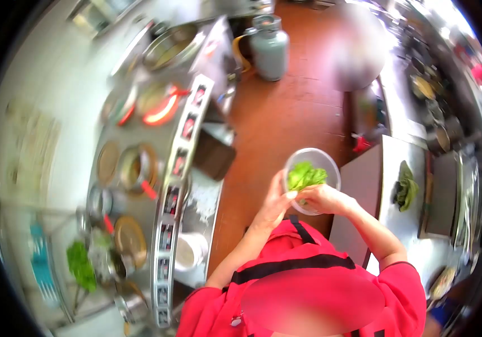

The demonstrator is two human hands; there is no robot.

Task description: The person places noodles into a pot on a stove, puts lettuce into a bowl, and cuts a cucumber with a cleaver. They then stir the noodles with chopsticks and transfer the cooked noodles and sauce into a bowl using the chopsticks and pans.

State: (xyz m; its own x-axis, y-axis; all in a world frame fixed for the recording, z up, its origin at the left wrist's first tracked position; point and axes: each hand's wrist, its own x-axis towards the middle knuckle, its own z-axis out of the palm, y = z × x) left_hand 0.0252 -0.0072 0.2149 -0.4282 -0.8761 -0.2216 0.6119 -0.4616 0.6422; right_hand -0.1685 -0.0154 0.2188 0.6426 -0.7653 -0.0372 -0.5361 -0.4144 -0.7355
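Observation:
A clear round bowl (333, 168) is in front of my body above the red floor, with bright green lettuce leaves (306, 176) in it. My left hand (277, 196) is at the bowl's left side, its fingers closed around the rim. Over the near part of the bowl, my right hand (320, 197) has its fingers pressed together on the lettuce. The two hands are close together, near the lower edge of the leaves. The fingertips of my right hand are partly hidden.
On the left, a metal counter (139, 219) holds pots and lids. A gas cylinder (269, 50) stands on the floor ahead. A dark green cloth or leaf (406, 188) lies on the right counter (392, 224). Someone, blurred, is at the upper right.

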